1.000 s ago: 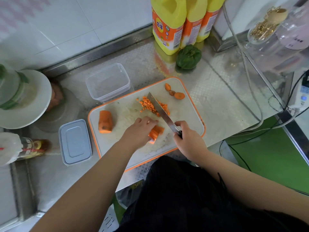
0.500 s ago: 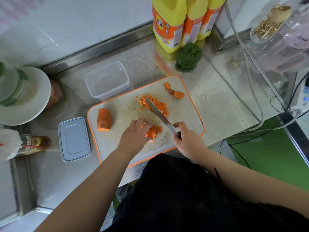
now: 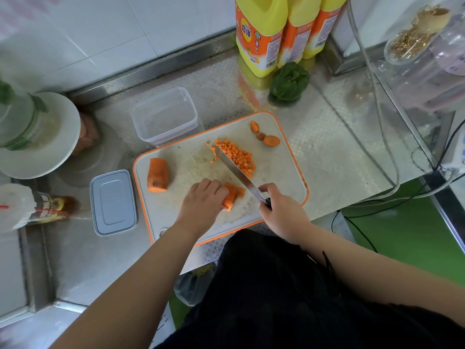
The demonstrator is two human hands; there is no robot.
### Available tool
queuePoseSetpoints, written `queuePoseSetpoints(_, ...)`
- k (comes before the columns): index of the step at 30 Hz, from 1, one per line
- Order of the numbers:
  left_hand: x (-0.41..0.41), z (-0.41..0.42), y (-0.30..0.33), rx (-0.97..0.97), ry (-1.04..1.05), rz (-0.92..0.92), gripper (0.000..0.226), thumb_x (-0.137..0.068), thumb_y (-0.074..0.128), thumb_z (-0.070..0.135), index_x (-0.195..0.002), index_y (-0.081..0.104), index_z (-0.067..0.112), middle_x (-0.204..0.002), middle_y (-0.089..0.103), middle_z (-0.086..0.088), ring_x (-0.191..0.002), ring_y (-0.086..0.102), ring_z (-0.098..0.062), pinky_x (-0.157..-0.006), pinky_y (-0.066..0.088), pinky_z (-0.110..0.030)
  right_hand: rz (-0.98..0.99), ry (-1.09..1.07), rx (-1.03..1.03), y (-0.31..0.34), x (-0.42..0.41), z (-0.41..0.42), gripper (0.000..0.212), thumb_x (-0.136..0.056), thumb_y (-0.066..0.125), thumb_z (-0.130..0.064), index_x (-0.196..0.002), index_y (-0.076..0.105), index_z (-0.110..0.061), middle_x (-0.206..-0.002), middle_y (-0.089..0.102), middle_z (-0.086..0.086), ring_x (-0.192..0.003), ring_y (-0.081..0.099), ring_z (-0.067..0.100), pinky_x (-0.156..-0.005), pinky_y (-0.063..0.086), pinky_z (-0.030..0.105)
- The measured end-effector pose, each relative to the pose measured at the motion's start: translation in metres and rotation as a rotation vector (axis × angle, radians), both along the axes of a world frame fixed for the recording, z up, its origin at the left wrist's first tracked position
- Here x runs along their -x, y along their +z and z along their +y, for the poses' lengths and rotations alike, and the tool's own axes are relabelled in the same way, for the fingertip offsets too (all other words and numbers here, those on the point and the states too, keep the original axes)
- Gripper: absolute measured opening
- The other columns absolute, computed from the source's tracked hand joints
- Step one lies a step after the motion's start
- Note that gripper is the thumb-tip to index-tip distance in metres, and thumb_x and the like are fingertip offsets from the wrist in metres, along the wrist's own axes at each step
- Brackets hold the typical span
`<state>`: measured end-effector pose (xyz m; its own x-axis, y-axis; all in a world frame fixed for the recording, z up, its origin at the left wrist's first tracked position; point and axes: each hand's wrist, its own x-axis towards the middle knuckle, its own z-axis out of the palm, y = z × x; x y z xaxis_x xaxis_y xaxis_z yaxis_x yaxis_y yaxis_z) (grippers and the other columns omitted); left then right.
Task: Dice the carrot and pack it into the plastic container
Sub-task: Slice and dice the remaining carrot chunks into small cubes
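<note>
- Step in hand: dicing. Your left hand (image 3: 201, 201) presses curled fingers on a bundle of carrot strips (image 3: 232, 195) near the front of the cutting board (image 3: 284, 170).
- Your right hand (image 3: 279, 210) grips the handle of the knife (image 3: 239, 173); its blade lies slanted across the board, tip at the edge of the diced carrot pile (image 3: 237, 156).
- Uncut stock: one thick carrot chunk (image 3: 158, 175) at the board's left end; three trimmed ends (image 3: 265, 134) at the far right corner.
- Plastic container (image 3: 164, 115): open, nothing in it, just behind the board's far left corner. Its lid (image 3: 113, 202) lies flat to the board's left.
- Next move, by my reading: cut crosswise through the strips, keeping your fingertips tucked back from the blade; the chunk waits after that, then packing.
- Surface: patterned steel counter (image 3: 339, 137) against a white tiled wall.
- Surroundings: yellow bottles (image 3: 261, 34) and a green vegetable (image 3: 289, 81) at the back; cables at right; green floor below.
</note>
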<state>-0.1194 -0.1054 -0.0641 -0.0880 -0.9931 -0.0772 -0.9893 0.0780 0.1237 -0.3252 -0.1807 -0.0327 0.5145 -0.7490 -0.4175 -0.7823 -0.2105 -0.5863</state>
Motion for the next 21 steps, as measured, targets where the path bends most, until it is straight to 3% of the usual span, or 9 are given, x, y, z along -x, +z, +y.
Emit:
queuePoseSetpoints(7, -0.006, 0.011, -0.008, -0.028, 0.002, 0.102, 0.03, -0.068, 0.087, 0.022, -0.09, 0.067, 0.02, -0.094, 0.062, -0.002, -0.081, 0.056, -0.026, -0.062, 0.052, -0.036, 0.0, 0.013, 0.002, -0.002, -0.001, -0.002, 0.029, -0.096, 0.047, -0.021, -0.124, 0.045, -0.017, -0.067, 0.051, -0.011, -0.06, 0.052, 0.018, -0.053, 0.034, 0.029)
queuePoseSetpoints(14, 0.002, 0.022, -0.01, -0.026, 0.056, 0.175, 0.03, -0.069, 0.083, 0.011, -0.09, 0.063, 0.016, -0.094, 0.062, -0.001, -0.083, 0.056, -0.026, -0.068, 0.054, -0.036, -0.004, 0.017, -0.006, -0.002, -0.001, -0.004, 0.029, -0.096, 0.048, -0.021, -0.125, 0.045, -0.016, -0.071, 0.055, -0.008, -0.062, 0.056, 0.019, -0.048, 0.034, 0.029)
queuePoseSetpoints(18, 0.006, 0.034, -0.01, -0.101, 0.077, 0.207, 0.049, -0.059, 0.092, 0.026, -0.096, 0.062, 0.014, -0.102, 0.062, -0.003, -0.096, 0.053, -0.023, -0.068, 0.057, -0.034, -0.009, 0.023, -0.019, -0.002, -0.001, -0.004, 0.029, -0.096, 0.048, -0.022, -0.124, 0.044, -0.017, -0.068, 0.052, -0.011, -0.059, 0.053, 0.017, -0.047, 0.032, 0.026)
queuePoseSetpoints(21, 0.006, 0.038, -0.009, -0.128, 0.093, 0.207, 0.048, -0.06, 0.092, 0.022, -0.098, 0.063, 0.014, -0.109, 0.062, -0.005, -0.105, 0.053, -0.022, -0.066, 0.058, -0.033, -0.006, 0.016, -0.019, -0.003, 0.0, -0.005, 0.03, -0.096, 0.048, -0.022, -0.125, 0.044, -0.016, -0.073, 0.055, -0.009, -0.062, 0.054, 0.018, -0.052, 0.036, 0.029)
